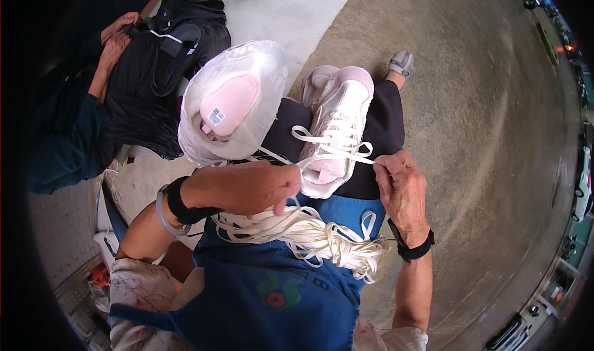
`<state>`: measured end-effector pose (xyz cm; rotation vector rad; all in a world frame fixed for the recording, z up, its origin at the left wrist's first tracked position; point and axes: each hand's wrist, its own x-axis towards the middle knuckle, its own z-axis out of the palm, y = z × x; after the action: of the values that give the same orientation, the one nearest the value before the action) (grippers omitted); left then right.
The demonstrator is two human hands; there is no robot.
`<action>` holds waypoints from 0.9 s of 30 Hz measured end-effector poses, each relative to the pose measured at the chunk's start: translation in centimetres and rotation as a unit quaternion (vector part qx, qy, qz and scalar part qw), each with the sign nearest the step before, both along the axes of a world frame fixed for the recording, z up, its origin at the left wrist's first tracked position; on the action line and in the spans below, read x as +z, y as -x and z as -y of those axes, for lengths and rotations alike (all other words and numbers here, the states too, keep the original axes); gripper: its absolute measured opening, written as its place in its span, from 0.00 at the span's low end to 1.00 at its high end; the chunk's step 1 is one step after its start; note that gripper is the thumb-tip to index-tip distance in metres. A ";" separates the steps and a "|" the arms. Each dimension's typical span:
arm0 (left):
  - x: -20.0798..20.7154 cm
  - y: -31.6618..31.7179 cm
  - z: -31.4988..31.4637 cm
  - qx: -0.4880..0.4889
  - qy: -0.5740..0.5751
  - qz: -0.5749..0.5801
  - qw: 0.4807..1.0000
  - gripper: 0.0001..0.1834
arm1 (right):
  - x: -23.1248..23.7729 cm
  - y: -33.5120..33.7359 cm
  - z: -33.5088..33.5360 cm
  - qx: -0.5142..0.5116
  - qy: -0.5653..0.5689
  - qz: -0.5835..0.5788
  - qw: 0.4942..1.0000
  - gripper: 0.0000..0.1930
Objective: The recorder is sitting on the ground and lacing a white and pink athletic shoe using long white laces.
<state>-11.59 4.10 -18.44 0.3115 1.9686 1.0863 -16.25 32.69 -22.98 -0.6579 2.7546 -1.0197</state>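
Note:
A white and pink sneaker (339, 119) rests on my lap with its toe pointing away from me and its opening toward me. My right hand (402, 187) pinches one end of its white shoelace (365, 159), drawn out to the right. Across the shoe's opening, my left hand (266, 187) is closed, its fingers curled under; the lace runs to it, though the grip is partly hidden. A second similar shoe (317, 82) lies partly behind the first. Below my hands, a bundle of loose white laces (309, 236) lies over my blue apron (247, 308).
Left of the sneaker, a large white piece (263, 60) with a pink padded oval (229, 107) and a small label stands close by. A co-worker's hands (114, 42) touch a heap of black strappy items (161, 72) at the far left. Concrete floor (470, 116) stretches to the right.

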 end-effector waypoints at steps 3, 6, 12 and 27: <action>0.0 -0.6 0.8 -0.039 0.168 -0.213 0.962 0.07 | 0.1 0.0 0.1 -0.045 0.026 0.054 0.997 0.05; -0.1 -1.1 1.6 0.021 0.203 -0.308 0.929 0.07 | 0.7 -0.6 -0.1 -0.094 0.101 0.164 0.977 0.06; -2.8 -0.7 0.0 0.132 0.067 -0.376 0.915 0.03 | 1.6 -2.0 0.1 0.007 0.117 0.126 0.985 0.12; -2.0 0.2 -0.6 0.108 0.126 -0.383 0.908 0.04 | 0.3 -3.0 1.2 0.013 0.100 0.081 0.992 0.16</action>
<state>-11.82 4.67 -20.44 0.4287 2.8745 0.8916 -13.21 31.45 -22.67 -0.6066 2.5217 -1.2929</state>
